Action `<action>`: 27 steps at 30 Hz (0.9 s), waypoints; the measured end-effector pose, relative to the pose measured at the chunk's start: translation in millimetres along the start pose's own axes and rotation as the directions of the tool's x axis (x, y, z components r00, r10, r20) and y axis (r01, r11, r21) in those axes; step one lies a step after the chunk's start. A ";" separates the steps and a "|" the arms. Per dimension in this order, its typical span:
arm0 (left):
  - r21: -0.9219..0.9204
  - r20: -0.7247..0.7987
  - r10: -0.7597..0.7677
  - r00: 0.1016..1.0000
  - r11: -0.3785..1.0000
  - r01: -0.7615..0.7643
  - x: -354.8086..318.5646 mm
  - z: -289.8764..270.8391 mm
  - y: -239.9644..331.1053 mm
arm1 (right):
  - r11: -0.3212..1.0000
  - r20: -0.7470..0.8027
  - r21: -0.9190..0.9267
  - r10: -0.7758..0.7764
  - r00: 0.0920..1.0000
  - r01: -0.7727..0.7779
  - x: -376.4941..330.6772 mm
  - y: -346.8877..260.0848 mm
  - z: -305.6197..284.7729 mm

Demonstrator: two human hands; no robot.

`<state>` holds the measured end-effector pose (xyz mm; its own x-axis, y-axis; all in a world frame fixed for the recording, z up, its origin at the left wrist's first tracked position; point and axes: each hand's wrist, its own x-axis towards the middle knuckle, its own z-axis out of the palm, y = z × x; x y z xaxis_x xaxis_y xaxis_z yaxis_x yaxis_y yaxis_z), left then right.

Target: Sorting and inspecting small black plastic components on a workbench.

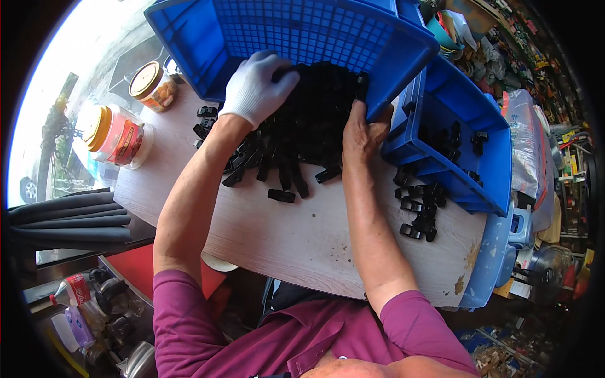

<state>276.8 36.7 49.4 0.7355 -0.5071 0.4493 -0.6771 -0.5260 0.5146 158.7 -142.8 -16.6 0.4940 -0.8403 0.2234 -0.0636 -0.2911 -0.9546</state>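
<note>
A large blue plastic crate (290, 28) with a lattice wall lies tipped toward me at the far side of the table. From its mouth a heap of small black plastic parts (315, 101) spills onto the tabletop. My left hand (258, 88), in a white knit glove, is over the left of the heap at the crate's mouth, thumb and fingers apart; its fingertips are partly hidden. Bare, my right hand (365, 132) grips the crate's lower right corner, its thumb on the near side. One loose black part (281, 196) lies nearer to me.
To the right stands a smaller blue bin (460, 151) with some black parts inside; more parts (419, 208) lie beside it. Two lidded jars (120, 135) (153, 87) stand at the table's left by a window. Cluttered shelves (554, 75) fill the right side.
</note>
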 end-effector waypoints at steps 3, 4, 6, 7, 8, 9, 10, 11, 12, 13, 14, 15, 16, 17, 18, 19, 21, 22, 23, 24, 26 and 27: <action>0.109 -0.070 -0.085 0.994 0.990 0.092 16.8 12.2 -0.3 | 0.999 -0.002 0.032 0.029 1.000 -0.029 -2.6 -0.9 1.5; 0.155 0.032 -0.117 0.993 0.982 0.110 24.2 15.6 -0.7 | 0.999 0.000 0.032 0.026 1.000 -0.026 -3.1 -1.4 3.3; 0.238 0.173 -0.130 0.976 0.967 0.086 33.2 24.5 -2.5 | 0.992 -0.059 0.035 -0.117 0.991 0.119 -4.6 -0.5 5.5; 0.255 0.168 -0.097 0.981 0.966 0.051 31.7 28.9 -3.4 | 0.992 -0.058 0.035 -0.117 0.991 0.119 -5.1 -0.2 6.1; 0.269 0.167 -0.061 0.984 0.963 0.014 30.4 33.1 0.2 | 0.992 -0.065 0.031 -0.119 0.991 0.121 -4.6 -1.3 5.4; 0.239 0.179 -0.025 0.984 0.971 -0.019 27.5 38.0 4.7 | 0.992 -0.071 0.029 -0.121 0.990 0.123 -4.6 -2.6 5.0; 0.228 0.187 0.003 0.982 0.973 -0.046 25.6 40.4 7.1 | 0.992 -0.071 0.028 -0.120 0.990 0.122 -5.4 -4.0 5.3; 0.216 0.194 0.030 0.980 0.974 -0.073 23.5 41.0 10.6 | 0.994 -0.064 0.031 -0.102 0.993 0.104 -6.3 -4.3 4.8; 0.217 0.209 0.032 0.977 0.973 -0.078 22.0 40.2 12.8 | 0.996 -0.057 0.034 -0.083 0.995 0.085 -7.0 -4.8 4.2; 0.216 0.210 0.031 0.977 0.973 -0.077 20.3 38.4 14.4 | 0.996 -0.056 0.033 -0.082 0.995 0.084 -7.0 -5.3 2.9; 0.217 0.226 0.036 0.973 0.972 -0.086 19.4 37.0 16.4 | 0.997 -0.037 0.037 -0.069 0.997 0.070 -5.1 -5.4 0.3; 0.219 0.242 0.040 0.969 0.971 -0.095 17.3 35.6 18.9 | 0.998 -0.018 0.042 -0.055 0.998 0.056 -3.6 -5.4 -2.1; 0.196 0.207 0.076 0.975 0.974 -0.117 12.5 33.6 20.0 | 0.998 -0.023 0.039 -0.055 0.998 0.056 -3.3 -5.1 -3.6; 0.194 0.209 0.080 0.975 0.974 -0.121 8.4 29.5 17.8 | 0.997 -0.013 0.037 -0.073 0.997 0.073 -5.1 -6.3 -3.4; 0.160 0.232 0.097 0.968 0.978 -0.136 4.9 24.8 15.1 | 0.995 -0.005 0.034 -0.090 0.996 0.091 -6.4 -7.3 -3.2; 0.124 0.253 0.116 0.960 0.981 -0.151 1.3 22.9 14.6 | 0.995 -0.010 0.031 -0.090 0.996 0.090 -7.1 -8.3 -2.5; 0.101 0.174 0.144 0.974 0.981 -0.163 -2.5 22.3 21.2 | 0.993 -0.024 0.064 -0.094 0.995 0.095 -7.9 -13.1 -1.0; 0.073 0.093 0.142 0.985 0.986 -0.149 0.5 24.9 25.8 | 0.999 0.000 -0.002 -0.039 0.999 0.039 -6.1 -15.5 -3.7; 0.048 0.010 0.134 0.991 0.990 -0.134 2.3 26.3 29.9 | 0.999 0.000 -0.002 -0.042 0.999 0.042 -6.2 -14.5 -2.4; 0.044 -0.008 0.166 0.986 0.985 -0.166 9.5 31.7 30.3 | 0.996 -0.026 0.035 -0.086 0.996 0.087 -6.5 -12.3 0.0; 0.152 -0.032 0.236 0.971 0.962 -0.228 22.0 45.3 41.5 | 0.988 -0.053 0.068 -0.133 0.990 0.136 -4.7 -8.0 1.6; 0.154 0.104 0.195 0.975 0.966 -0.209 30.0 48.8 46.5 | 0.988 -0.052 0.073 -0.132 0.990 0.135 -4.1 -6.5 1.9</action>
<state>266.2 -36.4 51.2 0.5829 -0.6679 0.4627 -0.8116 -0.5067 0.2909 158.8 -136.6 -11.8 0.4523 -0.8173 0.3570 0.0675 -0.3678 -0.9275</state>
